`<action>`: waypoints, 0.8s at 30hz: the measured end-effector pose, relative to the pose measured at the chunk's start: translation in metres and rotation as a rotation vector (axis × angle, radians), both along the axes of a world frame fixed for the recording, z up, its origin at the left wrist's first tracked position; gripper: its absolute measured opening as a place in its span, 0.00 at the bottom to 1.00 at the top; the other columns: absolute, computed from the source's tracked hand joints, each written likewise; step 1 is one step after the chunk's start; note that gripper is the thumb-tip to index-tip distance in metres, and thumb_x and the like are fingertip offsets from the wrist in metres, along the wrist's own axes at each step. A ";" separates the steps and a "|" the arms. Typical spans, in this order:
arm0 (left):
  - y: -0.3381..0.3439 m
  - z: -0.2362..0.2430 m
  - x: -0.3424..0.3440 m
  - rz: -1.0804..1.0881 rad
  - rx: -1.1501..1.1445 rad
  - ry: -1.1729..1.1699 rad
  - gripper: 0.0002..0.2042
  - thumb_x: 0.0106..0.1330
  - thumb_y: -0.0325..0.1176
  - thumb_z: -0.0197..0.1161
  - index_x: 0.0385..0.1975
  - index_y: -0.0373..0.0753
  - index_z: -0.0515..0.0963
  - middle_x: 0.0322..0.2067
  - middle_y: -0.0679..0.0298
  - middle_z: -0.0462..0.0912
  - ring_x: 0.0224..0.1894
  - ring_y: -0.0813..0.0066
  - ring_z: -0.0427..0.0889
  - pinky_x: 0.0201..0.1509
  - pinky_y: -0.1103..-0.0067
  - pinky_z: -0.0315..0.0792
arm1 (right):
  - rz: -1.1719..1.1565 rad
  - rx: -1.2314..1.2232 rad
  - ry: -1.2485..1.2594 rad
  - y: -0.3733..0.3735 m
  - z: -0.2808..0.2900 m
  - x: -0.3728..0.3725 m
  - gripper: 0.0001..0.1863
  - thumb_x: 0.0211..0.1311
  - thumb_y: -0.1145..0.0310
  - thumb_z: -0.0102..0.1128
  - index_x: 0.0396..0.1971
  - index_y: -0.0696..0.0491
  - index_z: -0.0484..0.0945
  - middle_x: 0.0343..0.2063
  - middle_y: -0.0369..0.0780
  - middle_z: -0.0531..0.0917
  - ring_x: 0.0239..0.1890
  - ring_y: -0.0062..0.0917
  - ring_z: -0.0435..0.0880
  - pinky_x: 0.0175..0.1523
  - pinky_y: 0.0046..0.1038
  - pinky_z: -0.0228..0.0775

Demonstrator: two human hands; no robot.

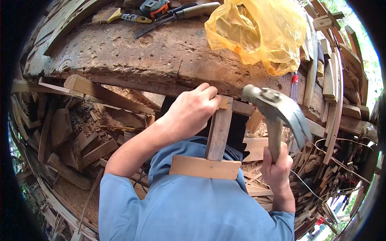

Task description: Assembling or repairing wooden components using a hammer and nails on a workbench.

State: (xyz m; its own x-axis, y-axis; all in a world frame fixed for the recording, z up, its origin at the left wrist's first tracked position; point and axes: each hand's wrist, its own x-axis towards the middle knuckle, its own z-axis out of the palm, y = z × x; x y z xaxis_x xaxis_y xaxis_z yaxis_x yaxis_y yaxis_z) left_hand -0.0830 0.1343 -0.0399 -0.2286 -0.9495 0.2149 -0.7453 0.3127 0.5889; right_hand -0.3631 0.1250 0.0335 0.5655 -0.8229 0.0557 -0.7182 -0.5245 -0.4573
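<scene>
My left hand is closed at the far end of a wooden bar. A short light-coloured wood piece sticks out from its fingers and lies across that end. Whether a nail is also pinched there is hidden. The bar's near end meets a flat board, which rests crosswise against my blue shirt and shows small nail spots. In my right hand the wooden handle of a claw hammer is gripped. Its metal head is raised to the right of the bar, apart from it.
A thick worn bench plank spans the front. On it lie a yellow plastic bag, a chisel, a brush, a tape measure and a red-handled screwdriver. Wood offcuts and sawdust surround me on both sides.
</scene>
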 end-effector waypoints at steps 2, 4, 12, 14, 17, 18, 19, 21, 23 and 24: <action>0.003 -0.002 -0.001 0.053 0.002 -0.025 0.13 0.51 0.24 0.65 0.39 0.34 0.79 0.32 0.60 0.76 0.39 0.62 0.77 0.38 0.71 0.77 | 0.006 -0.056 -0.059 -0.001 0.004 0.001 0.10 0.64 0.72 0.59 0.42 0.60 0.71 0.18 0.46 0.74 0.17 0.43 0.76 0.23 0.33 0.67; 0.003 0.000 -0.002 0.066 0.001 -0.026 0.14 0.51 0.25 0.66 0.39 0.36 0.79 0.34 0.61 0.78 0.40 0.64 0.77 0.37 0.71 0.77 | -0.032 -0.027 -0.071 -0.003 0.002 0.001 0.09 0.65 0.72 0.58 0.41 0.59 0.72 0.18 0.45 0.74 0.16 0.39 0.75 0.24 0.32 0.67; 0.002 -0.002 -0.004 0.098 0.010 0.152 0.13 0.54 0.25 0.67 0.41 0.35 0.79 0.38 0.56 0.81 0.39 0.57 0.81 0.41 0.68 0.78 | -0.139 0.054 -0.030 -0.007 -0.007 -0.002 0.13 0.67 0.68 0.59 0.44 0.60 0.72 0.20 0.45 0.77 0.19 0.36 0.81 0.26 0.31 0.71; 0.001 -0.006 -0.004 0.097 0.008 0.193 0.13 0.55 0.24 0.67 0.41 0.34 0.79 0.38 0.55 0.81 0.40 0.56 0.82 0.42 0.68 0.78 | -0.195 0.109 -0.082 -0.007 -0.008 -0.001 0.13 0.67 0.67 0.60 0.43 0.59 0.72 0.18 0.42 0.75 0.16 0.28 0.77 0.24 0.28 0.69; -0.001 -0.007 -0.004 0.107 0.014 0.277 0.12 0.55 0.23 0.67 0.41 0.33 0.80 0.38 0.54 0.82 0.40 0.54 0.82 0.43 0.69 0.78 | -0.274 0.183 -0.149 -0.009 -0.018 -0.006 0.12 0.67 0.65 0.60 0.41 0.59 0.73 0.15 0.40 0.73 0.15 0.22 0.72 0.23 0.25 0.66; -0.001 -0.007 -0.004 0.120 0.022 0.322 0.12 0.55 0.22 0.67 0.40 0.32 0.80 0.38 0.53 0.82 0.40 0.54 0.83 0.44 0.69 0.78 | -0.288 0.183 -0.152 -0.010 -0.020 -0.007 0.12 0.67 0.65 0.60 0.41 0.59 0.73 0.15 0.40 0.73 0.15 0.22 0.72 0.23 0.25 0.66; -0.001 -0.008 -0.003 0.110 0.024 0.316 0.12 0.55 0.22 0.67 0.40 0.32 0.80 0.38 0.53 0.82 0.40 0.54 0.83 0.44 0.69 0.78 | -0.316 0.186 -0.169 -0.011 -0.023 -0.007 0.11 0.68 0.65 0.59 0.40 0.58 0.74 0.15 0.39 0.72 0.15 0.21 0.71 0.22 0.25 0.65; 0.000 -0.011 0.001 0.148 0.022 0.444 0.11 0.57 0.22 0.66 0.40 0.33 0.80 0.38 0.54 0.82 0.39 0.54 0.83 0.43 0.70 0.78 | -0.382 0.209 -0.233 -0.015 -0.028 -0.008 0.10 0.68 0.65 0.59 0.37 0.58 0.75 0.13 0.37 0.69 0.15 0.17 0.68 0.21 0.23 0.62; 0.000 -0.003 0.006 0.190 0.019 0.442 0.11 0.57 0.21 0.66 0.40 0.32 0.80 0.38 0.53 0.83 0.39 0.55 0.84 0.43 0.70 0.78 | -0.412 0.197 -0.251 -0.020 -0.029 -0.011 0.10 0.68 0.65 0.60 0.36 0.57 0.75 0.13 0.36 0.68 0.15 0.16 0.66 0.21 0.23 0.61; 0.000 -0.001 0.009 0.245 0.012 0.444 0.11 0.57 0.21 0.66 0.41 0.32 0.80 0.38 0.53 0.83 0.39 0.56 0.84 0.43 0.71 0.78 | -0.429 0.184 -0.263 -0.024 -0.029 -0.012 0.10 0.67 0.65 0.60 0.36 0.57 0.75 0.13 0.35 0.67 0.15 0.16 0.65 0.21 0.22 0.59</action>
State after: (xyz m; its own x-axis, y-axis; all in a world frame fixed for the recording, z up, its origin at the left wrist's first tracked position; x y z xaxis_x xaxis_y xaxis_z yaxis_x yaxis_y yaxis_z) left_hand -0.0736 0.1347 -0.0405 0.1125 -0.9669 0.2292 -0.4730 0.1507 0.8681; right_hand -0.3751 0.1009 0.0045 0.1626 -0.9865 -0.0171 -0.6989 -0.1029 -0.7077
